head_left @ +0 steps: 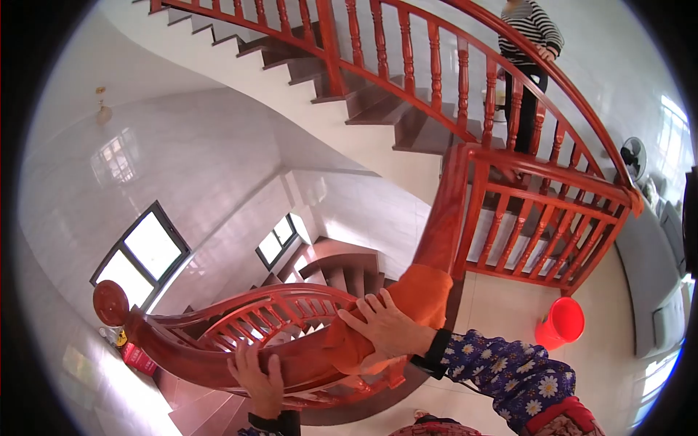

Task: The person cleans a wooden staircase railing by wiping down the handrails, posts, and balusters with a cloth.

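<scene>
An orange cloth (423,292) is draped over the thick reddish-brown wooden handrail (291,363) of a curved staircase. My right hand (389,328) lies over the cloth, its fingers curved across the rail top and holding the cloth against it. Farther left, my left hand (260,379) rests on the near side of the same rail, with its thumb and fingers apart and nothing in it. Both wrists have dark bands, and the right sleeve is blue with white flowers.
A red bucket (560,323) stands on the tiled floor to the right. Beyond the railing (542,221), a person in a striped top (529,33) stands on the upper stairs, one hand at the rail. A grey sofa (647,280) is far right; a round newel knob (111,302) ends the rail.
</scene>
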Demonstrator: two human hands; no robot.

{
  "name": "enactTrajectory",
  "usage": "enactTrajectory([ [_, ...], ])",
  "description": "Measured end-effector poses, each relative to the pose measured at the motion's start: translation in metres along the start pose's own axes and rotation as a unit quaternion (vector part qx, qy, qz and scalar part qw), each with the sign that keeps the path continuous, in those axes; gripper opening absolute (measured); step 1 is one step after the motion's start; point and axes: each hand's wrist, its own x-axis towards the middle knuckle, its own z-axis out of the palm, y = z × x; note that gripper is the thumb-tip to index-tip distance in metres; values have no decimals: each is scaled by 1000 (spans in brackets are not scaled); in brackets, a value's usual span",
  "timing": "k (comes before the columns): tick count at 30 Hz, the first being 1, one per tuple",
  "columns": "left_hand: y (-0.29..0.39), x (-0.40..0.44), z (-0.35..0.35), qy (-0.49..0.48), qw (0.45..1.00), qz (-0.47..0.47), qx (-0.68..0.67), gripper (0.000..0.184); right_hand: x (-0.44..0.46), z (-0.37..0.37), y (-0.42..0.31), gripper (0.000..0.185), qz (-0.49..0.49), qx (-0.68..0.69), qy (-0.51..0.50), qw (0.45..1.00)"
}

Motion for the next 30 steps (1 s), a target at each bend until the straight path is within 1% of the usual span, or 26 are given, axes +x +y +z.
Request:
enactTrajectory([
  [1, -10, -2, -8, -15, 999, 9, -41, 45, 10, 2, -17, 112, -1, -5, 0, 1000],
  [2, -23, -2, -19, -12, 999, 8, -45, 45, 21, 4, -36, 113, 2, 4, 0, 1000],
  [4, -47, 1, -41, -10, 998, 56, -36, 45, 40, 9, -72, 113, 3, 9, -2, 1000],
  [5, -69, 4, -50, -8, 998, 57, -39, 45, 50, 12, -93, 111, 13, 1, 11, 1000],
  [7, -126, 15, -67, 52, 997, 49, -7, 46, 74, 16, -136, 109, 24, -9, 22, 999],
  [8, -153, 20, -76, 49, 997, 51, -10, 46, 87, 18, -161, 106, 50, -11, 28, 998],
  [9, -177, 25, -85, 48, 997, 47, 25, 47, 102, 21, -183, 104, 75, -13, 34, 997],
  [10, -199, 30, -91, 47, 996, 41, 60, 48, 118, 26, -201, 104, 77, -14, 30, 996],
  [12, -225, 40, -99, 23, 996, 36, 78, 50, 148, 39, -235, 99, 90, -12, 72, 993],
  [13, -233, 44, -101, -2, 997, 16, 77, 51, 163, 39, -248, 95, 78, -9, 96, 992],
  [15, -254, 39, -97, -59, 996, -24, 68, 55, 188, 43, -270, 95, 73, 1, 76, 994],
  [16, -256, 38, -98, -63, 995, -26, 66, 55, 197, 45, -277, 95, 69, -3, 69, 995],
  [18, -246, 40, -96, -86, 992, -25, 91, 55, 201, 50, -277, 94, 64, -11, 72, 995],
  [21, -253, 40, -101, -95, 992, -26, 83, 55, 206, 52, -281, 93, 59, 13, 69, 996],
  [23, -257, 39, -105, -99, 991, -18, 83, 56, 200, 52, -275, 86, 50, 56, 70, 995],
  [24, -260, 39, -104, -107, 990, -29, 83, 56, 196, 54, -267, 86, 54, 51, 77, 994],
  [26, -256, 40, -99, -109, 990, -31, 78, 56, 178, 50, -245, 77, 69, 72, 61, 993],
  [27, -252, 39, -99, -110, 990, -38, 80, 56, 163, 40, -231, 69, 97, 82, 44, 991],
  [29, -252, 38, -98, -105, 990, -39, 88, 54, 130, 33, -196, 62, 130, 38, 72, 988],
  [30, -253, 39, -96, -108, 990, -34, 88, 54, 111, 27, -173, 57, 149, 12, 68, 986],
])
